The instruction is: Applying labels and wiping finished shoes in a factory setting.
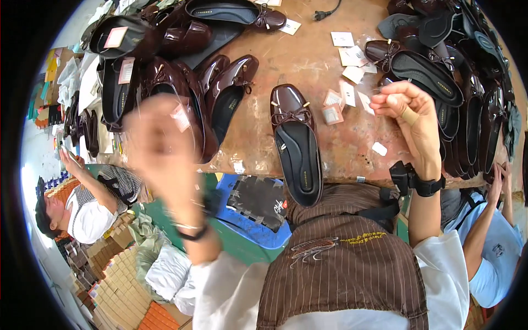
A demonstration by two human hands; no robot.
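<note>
A single dark burgundy flat shoe (295,132) with a bow and black insole lies in front of me, its toe pointing away and its heel over the table's near edge. My left hand (165,132) is smeared by motion over the shoes at the left; its fingers cannot be made out. A pinkish tag (180,117) shows beside it. My right hand (410,107) is raised over the table, thumb and fingertips pinched together, with a bandage on one finger. White paper tags (352,58) lie near it, and what the pinch holds, if anything, is too small to name.
Burgundy shoes crowd the table's left side (225,102), and more pile up at the right (467,104). A black plug (320,15) lies at the far edge. Below the table stands a blue plastic stool (231,212). One person is at the left, another at the right.
</note>
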